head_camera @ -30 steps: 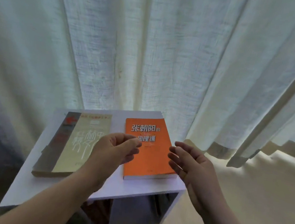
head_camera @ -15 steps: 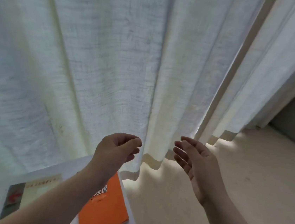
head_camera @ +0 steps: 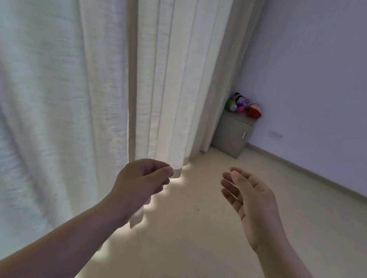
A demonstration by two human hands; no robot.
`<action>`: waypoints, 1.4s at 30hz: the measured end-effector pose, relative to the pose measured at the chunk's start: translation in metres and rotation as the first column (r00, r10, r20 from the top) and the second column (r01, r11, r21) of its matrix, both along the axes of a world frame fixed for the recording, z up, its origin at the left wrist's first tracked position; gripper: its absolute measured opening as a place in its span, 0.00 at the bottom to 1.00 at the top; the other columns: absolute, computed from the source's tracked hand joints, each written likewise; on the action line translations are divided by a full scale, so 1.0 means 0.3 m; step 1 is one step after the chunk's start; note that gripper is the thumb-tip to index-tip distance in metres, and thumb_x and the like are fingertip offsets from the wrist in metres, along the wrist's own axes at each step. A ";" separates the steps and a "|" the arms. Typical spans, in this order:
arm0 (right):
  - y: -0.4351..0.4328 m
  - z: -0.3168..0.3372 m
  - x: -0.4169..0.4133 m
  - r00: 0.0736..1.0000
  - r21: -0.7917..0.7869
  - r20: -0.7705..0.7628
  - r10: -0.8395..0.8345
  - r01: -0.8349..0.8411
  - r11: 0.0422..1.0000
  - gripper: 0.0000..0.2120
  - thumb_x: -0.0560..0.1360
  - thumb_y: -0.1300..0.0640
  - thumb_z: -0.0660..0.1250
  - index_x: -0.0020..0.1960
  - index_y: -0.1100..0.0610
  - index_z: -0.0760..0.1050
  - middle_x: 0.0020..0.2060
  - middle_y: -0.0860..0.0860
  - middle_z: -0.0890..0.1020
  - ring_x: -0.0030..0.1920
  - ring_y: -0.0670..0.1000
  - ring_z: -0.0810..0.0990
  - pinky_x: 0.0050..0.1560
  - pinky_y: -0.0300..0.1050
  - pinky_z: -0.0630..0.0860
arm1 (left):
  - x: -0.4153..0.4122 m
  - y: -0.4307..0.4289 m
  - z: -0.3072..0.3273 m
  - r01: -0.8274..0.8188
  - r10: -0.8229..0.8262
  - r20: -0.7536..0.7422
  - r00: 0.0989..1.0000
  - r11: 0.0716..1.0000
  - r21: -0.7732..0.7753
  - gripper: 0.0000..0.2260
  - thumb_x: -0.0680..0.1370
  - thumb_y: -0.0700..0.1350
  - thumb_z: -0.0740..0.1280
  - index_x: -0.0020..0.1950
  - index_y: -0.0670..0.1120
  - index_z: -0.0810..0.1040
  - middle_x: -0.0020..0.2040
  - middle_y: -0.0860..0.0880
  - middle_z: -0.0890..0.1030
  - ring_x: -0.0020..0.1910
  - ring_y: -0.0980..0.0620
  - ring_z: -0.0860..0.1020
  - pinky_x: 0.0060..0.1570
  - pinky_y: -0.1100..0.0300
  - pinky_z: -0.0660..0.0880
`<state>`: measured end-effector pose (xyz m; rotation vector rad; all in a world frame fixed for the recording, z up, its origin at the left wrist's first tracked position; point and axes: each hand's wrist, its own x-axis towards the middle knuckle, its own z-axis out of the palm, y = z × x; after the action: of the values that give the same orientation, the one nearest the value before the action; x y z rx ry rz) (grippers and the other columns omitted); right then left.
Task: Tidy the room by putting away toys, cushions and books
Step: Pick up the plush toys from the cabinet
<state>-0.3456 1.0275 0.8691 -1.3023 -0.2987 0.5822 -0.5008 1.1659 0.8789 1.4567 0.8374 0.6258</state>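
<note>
Pale floor (head_camera: 189, 242) extends beyond and below both hands. A white curtain (head_camera: 70, 80) hangs behind and to the left of the left hand (head_camera: 143, 180). A plain wall (head_camera: 332, 87) stands far beyond the right hand (head_camera: 249, 196). A grey cabinet (head_camera: 233, 133) stands in the corner, well beyond and between the hands. Several plush toys (head_camera: 242, 104) sit on its top.

Left hand: fingers loosely curled, holding nothing. Right hand: fingers relaxed and spread, palm facing left, holding nothing. The hands are apart, in mid-air above the floor.
</note>
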 end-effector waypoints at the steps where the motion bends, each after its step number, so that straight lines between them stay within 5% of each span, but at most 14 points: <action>1: -0.045 0.044 0.073 0.999 0.006 0.028 -0.019 0.018 1.000 0.05 0.79 0.62 0.64 0.51 0.58 0.78 0.46 0.55 0.83 0.49 0.52 0.82 0.54 0.46 0.78 | 0.085 -0.027 0.034 0.014 -0.015 0.018 1.000 1.000 0.002 0.03 0.72 0.46 0.73 0.44 0.48 0.84 0.45 0.46 0.85 0.49 0.46 0.83 0.57 0.43 0.77; 17: -0.210 0.208 0.696 0.975 0.003 0.057 -0.216 0.217 0.976 0.05 0.78 0.61 0.64 0.51 0.58 0.79 0.48 0.57 0.83 0.52 0.54 0.82 0.55 0.47 0.78 | 0.865 -0.094 0.146 0.253 -0.256 0.042 0.966 0.965 0.066 0.06 0.74 0.45 0.70 0.49 0.46 0.83 0.45 0.47 0.85 0.49 0.50 0.83 0.55 0.52 0.79; 42: 0.475 0.164 2.041 0.947 -0.020 0.062 -0.315 0.317 0.948 0.06 0.78 0.60 0.65 0.52 0.59 0.79 0.52 0.59 0.83 0.56 0.56 0.81 0.57 0.48 0.78 | 2.312 0.633 0.108 0.404 -0.401 -0.046 0.915 0.903 0.148 0.03 0.75 0.46 0.71 0.47 0.49 0.83 0.45 0.46 0.85 0.51 0.42 0.81 0.56 0.44 0.77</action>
<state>0.2668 1.1700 0.9182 -1.3632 -0.1237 0.2776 0.1928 1.3559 0.9112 1.7164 0.4804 0.3706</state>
